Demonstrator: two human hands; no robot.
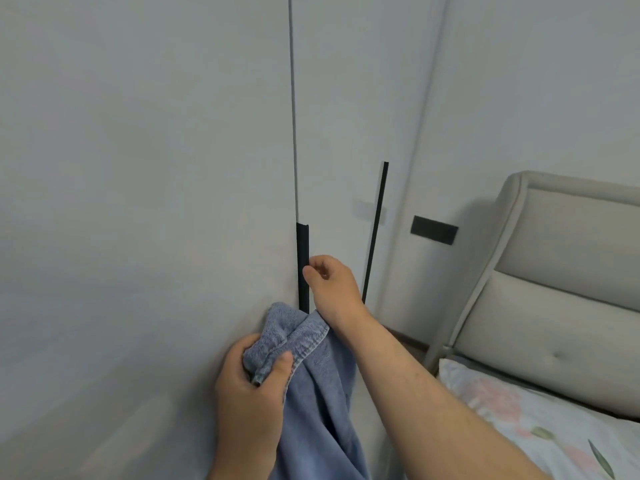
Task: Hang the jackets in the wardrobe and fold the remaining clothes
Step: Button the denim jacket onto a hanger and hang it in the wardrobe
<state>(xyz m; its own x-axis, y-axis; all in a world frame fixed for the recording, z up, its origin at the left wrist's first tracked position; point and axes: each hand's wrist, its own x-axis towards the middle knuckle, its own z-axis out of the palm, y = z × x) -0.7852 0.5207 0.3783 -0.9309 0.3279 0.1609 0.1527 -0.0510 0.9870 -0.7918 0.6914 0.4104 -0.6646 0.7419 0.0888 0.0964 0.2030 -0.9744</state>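
A blue denim jacket [318,393] hangs down in front of the white wardrobe doors [156,168]. My left hand [249,393] grips a bunched part of the jacket near its top seam. My right hand [329,285] reaches over the jacket to the black vertical handle [302,251] on the edge of the right-hand door [339,133]. Its fingers are curled at the handle's edge, and the fingertips are hidden from me. Both doors look closed, with only a thin seam between them.
A second thin black handle [375,233] runs down the wardrobe's right edge. A black wall plate [434,230] is fixed beside it. To the right stands a bed with a beige padded headboard [561,271] and floral bedding [540,424].
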